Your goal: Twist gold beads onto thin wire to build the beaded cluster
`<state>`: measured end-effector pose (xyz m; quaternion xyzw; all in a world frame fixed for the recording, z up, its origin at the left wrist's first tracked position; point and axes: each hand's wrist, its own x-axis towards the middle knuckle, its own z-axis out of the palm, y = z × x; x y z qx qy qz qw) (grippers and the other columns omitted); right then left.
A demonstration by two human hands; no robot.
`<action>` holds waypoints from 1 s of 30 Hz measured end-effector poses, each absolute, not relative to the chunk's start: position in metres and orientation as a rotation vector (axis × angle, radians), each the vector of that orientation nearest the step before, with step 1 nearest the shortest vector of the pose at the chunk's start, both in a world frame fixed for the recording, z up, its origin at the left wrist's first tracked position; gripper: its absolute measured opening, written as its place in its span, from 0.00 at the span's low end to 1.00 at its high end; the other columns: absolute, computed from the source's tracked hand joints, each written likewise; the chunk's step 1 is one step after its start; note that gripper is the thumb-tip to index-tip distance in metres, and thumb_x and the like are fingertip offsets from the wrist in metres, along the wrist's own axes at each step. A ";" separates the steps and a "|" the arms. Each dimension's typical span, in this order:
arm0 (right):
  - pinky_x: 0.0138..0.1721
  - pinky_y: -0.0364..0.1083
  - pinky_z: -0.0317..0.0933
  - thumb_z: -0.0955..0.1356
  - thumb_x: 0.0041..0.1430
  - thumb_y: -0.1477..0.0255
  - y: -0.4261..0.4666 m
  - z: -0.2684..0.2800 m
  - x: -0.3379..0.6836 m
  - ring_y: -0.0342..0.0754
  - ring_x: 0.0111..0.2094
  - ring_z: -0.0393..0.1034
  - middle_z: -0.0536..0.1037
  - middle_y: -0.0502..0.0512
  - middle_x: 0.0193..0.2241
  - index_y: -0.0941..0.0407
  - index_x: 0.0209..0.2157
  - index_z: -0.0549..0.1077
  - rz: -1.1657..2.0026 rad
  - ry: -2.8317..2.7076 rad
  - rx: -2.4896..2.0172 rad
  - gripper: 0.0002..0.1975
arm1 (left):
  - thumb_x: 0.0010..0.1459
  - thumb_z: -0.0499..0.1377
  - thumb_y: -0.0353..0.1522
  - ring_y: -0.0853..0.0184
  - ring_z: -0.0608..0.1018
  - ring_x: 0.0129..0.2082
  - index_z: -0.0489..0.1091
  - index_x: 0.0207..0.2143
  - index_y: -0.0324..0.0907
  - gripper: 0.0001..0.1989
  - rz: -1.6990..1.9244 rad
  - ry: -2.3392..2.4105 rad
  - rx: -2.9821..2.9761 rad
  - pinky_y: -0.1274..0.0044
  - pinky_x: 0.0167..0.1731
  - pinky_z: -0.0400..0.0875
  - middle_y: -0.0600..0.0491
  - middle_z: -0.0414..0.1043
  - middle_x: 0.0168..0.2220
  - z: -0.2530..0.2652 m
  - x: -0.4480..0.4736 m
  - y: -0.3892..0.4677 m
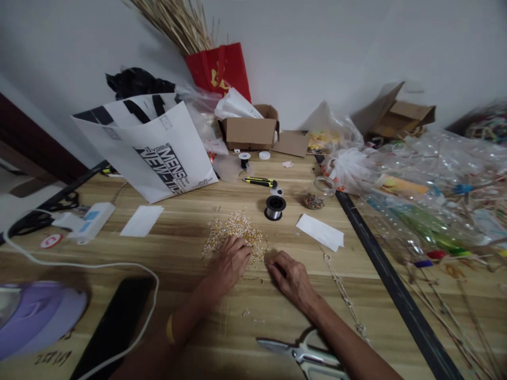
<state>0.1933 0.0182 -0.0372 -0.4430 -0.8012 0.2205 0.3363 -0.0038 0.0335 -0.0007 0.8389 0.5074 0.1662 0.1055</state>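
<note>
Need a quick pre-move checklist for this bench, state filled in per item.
1. Left hand at the bead pile: ok, fingers at its near side.
2. Right hand free of small parts: cannot tell, the curled fingers hide its grip.
3. Beads contained: not ok, they lie loose on the table.
4. Shears well away from the arms: not ok, the handles lie right beside the right forearm.
5. Wire spool standing on its end: ok, beyond the pile and to its right.
6. Utility knife blade retracted: cannot tell, too small to read.
</note>
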 end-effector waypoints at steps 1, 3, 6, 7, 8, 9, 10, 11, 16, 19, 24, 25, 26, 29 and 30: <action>0.29 0.41 0.58 0.61 0.61 0.75 0.018 -0.037 0.193 0.44 0.27 0.67 0.71 0.53 0.28 0.55 0.30 0.68 0.578 -2.087 -1.153 0.07 | 0.57 0.54 0.26 0.63 0.66 0.38 0.71 0.30 0.42 0.07 0.481 1.492 2.481 0.70 0.41 0.62 0.51 0.67 0.32 0.000 -0.004 0.034; 0.29 0.40 0.58 0.61 0.60 0.75 0.018 -0.036 0.193 0.44 0.28 0.67 0.71 0.53 0.28 0.56 0.30 0.68 0.583 -2.086 -1.156 0.07 | 0.57 0.54 0.26 0.63 0.66 0.38 0.71 0.31 0.42 0.07 0.474 1.489 2.490 0.70 0.41 0.62 0.51 0.67 0.32 -0.001 -0.004 0.034; 0.28 0.40 0.58 0.61 0.60 0.75 0.018 -0.035 0.193 0.44 0.27 0.66 0.71 0.52 0.28 0.56 0.30 0.68 0.584 -2.092 -1.169 0.07 | 0.57 0.54 0.25 0.63 0.66 0.38 0.71 0.30 0.41 0.07 0.500 1.493 2.485 0.70 0.41 0.63 0.51 0.68 0.32 -0.005 -0.005 0.033; 0.28 0.40 0.58 0.61 0.60 0.75 0.018 -0.035 0.193 0.44 0.27 0.66 0.71 0.52 0.28 0.56 0.30 0.68 0.582 -2.091 -1.169 0.07 | 0.57 0.54 0.25 0.63 0.66 0.38 0.71 0.30 0.40 0.07 0.522 1.496 2.478 0.70 0.41 0.63 0.51 0.69 0.32 -0.007 -0.005 0.033; 0.28 0.40 0.58 0.61 0.60 0.75 0.018 -0.035 0.193 0.44 0.27 0.66 0.71 0.52 0.28 0.56 0.30 0.68 0.582 -2.091 -1.168 0.07 | 0.57 0.54 0.25 0.63 0.67 0.38 0.71 0.30 0.40 0.07 0.553 1.495 2.467 0.71 0.41 0.63 0.51 0.69 0.32 -0.008 -0.006 0.033; 0.28 0.40 0.58 0.61 0.60 0.75 0.018 -0.035 0.193 0.44 0.27 0.66 0.71 0.52 0.28 0.56 0.30 0.68 0.583 -2.091 -1.166 0.07 | 0.57 0.54 0.25 0.63 0.67 0.38 0.70 0.29 0.40 0.07 0.595 1.493 2.451 0.71 0.41 0.63 0.51 0.69 0.32 -0.010 -0.007 0.033; 0.29 0.40 0.58 0.61 0.60 0.75 0.018 -0.036 0.193 0.44 0.27 0.66 0.71 0.52 0.28 0.56 0.30 0.68 0.584 -2.088 -1.166 0.07 | 0.57 0.55 0.26 0.63 0.67 0.37 0.70 0.29 0.40 0.06 0.643 1.490 2.428 0.71 0.40 0.63 0.51 0.70 0.31 -0.012 -0.008 0.034; 0.29 0.40 0.58 0.61 0.60 0.75 0.018 -0.037 0.194 0.44 0.27 0.66 0.71 0.52 0.28 0.56 0.30 0.68 0.585 -2.086 -1.167 0.07 | 0.57 0.55 0.26 0.64 0.68 0.37 0.70 0.28 0.41 0.06 0.692 1.484 2.401 0.72 0.39 0.64 0.52 0.70 0.30 -0.014 -0.008 0.034; 0.28 0.40 0.58 0.61 0.60 0.75 0.019 -0.038 0.194 0.43 0.26 0.66 0.71 0.52 0.27 0.55 0.30 0.68 0.573 -2.090 -1.147 0.06 | 0.55 0.56 0.26 0.65 0.71 0.33 0.70 0.27 0.41 0.05 0.916 1.488 2.242 0.74 0.36 0.65 0.53 0.72 0.28 -0.023 -0.015 0.040; 0.30 0.40 0.58 0.61 0.60 0.76 0.020 -0.037 0.194 0.44 0.28 0.67 0.71 0.52 0.28 0.56 0.30 0.68 0.573 -2.103 -1.124 0.06 | 0.55 0.56 0.27 0.66 0.73 0.33 0.70 0.27 0.41 0.05 1.031 1.531 2.107 0.75 0.36 0.66 0.53 0.73 0.29 -0.025 -0.019 0.042; 0.29 0.40 0.58 0.61 0.60 0.76 0.020 -0.035 0.193 0.44 0.28 0.66 0.71 0.52 0.28 0.55 0.30 0.68 0.548 -2.109 -1.138 0.06 | 0.53 0.57 0.29 0.67 0.75 0.31 0.71 0.27 0.40 0.05 1.142 1.585 1.842 0.78 0.34 0.68 0.52 0.74 0.29 -0.024 -0.024 0.041; 0.29 0.40 0.58 0.61 0.60 0.76 0.020 -0.035 0.193 0.44 0.27 0.66 0.71 0.52 0.27 0.55 0.30 0.67 0.547 -2.106 -1.137 0.06 | 0.53 0.57 0.30 0.68 0.75 0.31 0.72 0.27 0.40 0.05 1.148 1.590 1.792 0.78 0.33 0.68 0.52 0.75 0.29 -0.024 -0.024 0.041; 0.29 0.40 0.58 0.61 0.60 0.75 0.020 -0.035 0.193 0.44 0.27 0.66 0.71 0.52 0.27 0.55 0.29 0.67 0.548 -2.102 -1.135 0.06 | 0.52 0.57 0.30 0.68 0.75 0.30 0.72 0.27 0.40 0.05 1.151 1.595 1.745 0.78 0.32 0.69 0.52 0.75 0.28 -0.025 -0.024 0.041; 0.28 0.40 0.58 0.61 0.60 0.75 0.020 -0.035 0.193 0.44 0.27 0.66 0.70 0.51 0.27 0.55 0.29 0.67 0.568 -2.095 -1.130 0.06 | 0.51 0.58 0.32 0.68 0.76 0.28 0.72 0.27 0.39 0.06 1.156 1.595 1.636 0.79 0.30 0.69 0.53 0.76 0.27 -0.026 -0.025 0.042; 0.28 0.40 0.58 0.61 0.60 0.75 0.020 -0.036 0.194 0.44 0.27 0.66 0.70 0.52 0.27 0.55 0.29 0.67 0.574 -2.097 -1.129 0.06 | 0.50 0.58 0.32 0.68 0.76 0.27 0.72 0.26 0.39 0.06 1.164 1.593 1.621 0.79 0.30 0.69 0.53 0.76 0.26 -0.027 -0.026 0.043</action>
